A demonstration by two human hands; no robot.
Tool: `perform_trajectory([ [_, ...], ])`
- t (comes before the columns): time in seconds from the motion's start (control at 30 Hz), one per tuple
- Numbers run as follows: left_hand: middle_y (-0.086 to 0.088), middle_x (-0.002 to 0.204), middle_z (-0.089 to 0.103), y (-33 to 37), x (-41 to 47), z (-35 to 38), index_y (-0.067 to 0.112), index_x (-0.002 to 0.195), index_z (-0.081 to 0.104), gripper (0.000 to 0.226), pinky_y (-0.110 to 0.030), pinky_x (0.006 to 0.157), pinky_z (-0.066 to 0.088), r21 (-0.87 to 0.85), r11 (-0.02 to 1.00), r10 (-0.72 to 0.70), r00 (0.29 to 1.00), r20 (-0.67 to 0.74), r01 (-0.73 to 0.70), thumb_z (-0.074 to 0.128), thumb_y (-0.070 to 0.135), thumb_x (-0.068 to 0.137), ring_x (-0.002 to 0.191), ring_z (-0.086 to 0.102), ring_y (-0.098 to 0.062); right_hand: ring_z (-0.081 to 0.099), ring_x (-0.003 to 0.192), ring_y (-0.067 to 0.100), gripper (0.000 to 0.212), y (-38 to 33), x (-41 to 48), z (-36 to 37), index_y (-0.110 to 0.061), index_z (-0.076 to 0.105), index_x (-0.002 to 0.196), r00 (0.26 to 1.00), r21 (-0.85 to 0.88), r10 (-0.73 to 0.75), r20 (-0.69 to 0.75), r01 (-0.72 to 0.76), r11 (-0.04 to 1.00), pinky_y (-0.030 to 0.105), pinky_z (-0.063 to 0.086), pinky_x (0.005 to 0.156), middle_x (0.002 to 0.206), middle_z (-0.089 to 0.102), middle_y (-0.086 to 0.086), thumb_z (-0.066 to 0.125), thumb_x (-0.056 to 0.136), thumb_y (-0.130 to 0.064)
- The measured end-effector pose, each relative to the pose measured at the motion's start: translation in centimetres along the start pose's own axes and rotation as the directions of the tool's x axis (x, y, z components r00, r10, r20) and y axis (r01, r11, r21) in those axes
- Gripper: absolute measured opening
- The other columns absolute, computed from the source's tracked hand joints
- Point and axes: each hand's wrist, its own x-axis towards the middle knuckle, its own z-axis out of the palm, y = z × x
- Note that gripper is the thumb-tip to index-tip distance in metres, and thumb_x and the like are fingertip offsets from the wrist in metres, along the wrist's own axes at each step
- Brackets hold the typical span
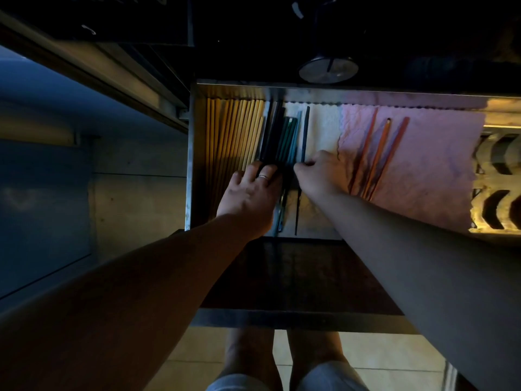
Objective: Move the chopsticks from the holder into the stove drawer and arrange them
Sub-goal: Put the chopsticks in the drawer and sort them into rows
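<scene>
In the open drawer (pixel 194 153), the left hand (pixel 249 197) lies flat with fingers spread, pressing on the dark chopsticks (pixel 272 136). Just right of it, the right hand (pixel 320 174) pinches one dark chopstick (pixel 305 134) between closed fingertips. Yellow chopsticks (pixel 236 134) lie left of the hands, orange chopsticks (pixel 377 153) right, on a pink cloth (pixel 431 165).

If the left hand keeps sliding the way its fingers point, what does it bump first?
Probably the dark chopsticks: the left hand already rests on their near ends, fingers pointing along them toward the drawer's back wall.
</scene>
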Motion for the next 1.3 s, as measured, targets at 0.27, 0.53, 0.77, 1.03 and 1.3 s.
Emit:
perform_trajectory([
  [0.27, 0.000, 0.156, 0.025, 0.3, 0.3, -0.5, 0.031, 0.149, 0.034, 0.056, -0.047, 0.113, 0.025, -0.227, 0.974, -0.001, 1.000, 0.014, 0.004, 0.049, 0.019, 0.095, 0.142, 0.017, -0.026, 0.060, 0.091, 0.014, 0.024, 0.3, -0.9, -1.0, -0.014, 0.070, 0.104, 1.000, 0.105, -0.009, -0.005, 0.010, 0.994, 0.020, 0.040, 0.071, 0.096, 0.067, 0.000, 0.061, 0.085, -0.027],
  [0.53, -0.002, 0.154, 0.028, 0.9, 0.8, -0.6, 0.033, 0.149, 0.033, 0.061, -0.047, 0.111, 0.026, -0.233, 0.970, -0.064, 0.997, 0.048, 0.073, 0.051, 0.018, 0.093, 0.136, 0.022, -0.028, 0.056, 0.083, 0.010, 0.020, 0.6, -0.8, -1.3, -0.013, 0.069, 0.101, 0.999, 0.182, -0.036, 0.008, 0.034, 0.983, 0.020, 0.040, 0.070, 0.091, 0.062, -0.003, 0.062, 0.085, -0.023],
  [0.77, -0.004, 0.149, 0.038, 0.7, 1.4, -1.2, 0.032, 0.147, 0.036, 0.060, -0.048, 0.110, 0.030, -0.244, 0.963, -0.098, 0.993, 0.061, 0.110, 0.054, 0.021, 0.091, 0.137, 0.027, -0.029, 0.066, 0.091, 0.020, 0.015, 0.5, -0.8, -0.9, -0.019, 0.069, 0.094, 0.998, 0.227, -0.046, 0.046, 0.035, 0.973, 0.032, 0.056, 0.080, 0.095, 0.068, 0.000, 0.063, 0.082, -0.025],
  [1.03, -0.006, 0.137, 0.054, 0.8, 1.4, -1.0, 0.023, 0.141, 0.045, 0.047, -0.043, 0.106, 0.036, -0.228, 0.965, -0.123, 0.992, 0.037, 0.128, 0.054, 0.022, 0.095, 0.133, 0.036, -0.029, 0.065, 0.081, 0.022, 0.016, -0.7, -1.4, -0.6, -0.010, 0.069, 0.097, 0.996, 0.278, -0.032, 0.089, 0.006, 0.961, 0.041, 0.058, 0.078, 0.085, 0.063, 0.003, 0.062, 0.085, -0.020],
  [1.3, -0.011, 0.117, 0.063, -0.2, 0.7, -1.8, 0.018, 0.133, 0.045, 0.038, -0.046, 0.097, 0.049, -0.429, 0.890, -0.156, 0.987, 0.038, 0.157, 0.052, 0.024, 0.097, 0.119, 0.053, -0.029, 0.064, 0.077, 0.020, 0.010, -0.9, -1.3, 0.1, -0.013, 0.068, 0.092, 0.990, 0.263, -0.031, 0.141, -0.008, 0.965, 0.030, 0.054, 0.069, 0.081, 0.063, 0.003, 0.061, 0.087, -0.018],
])
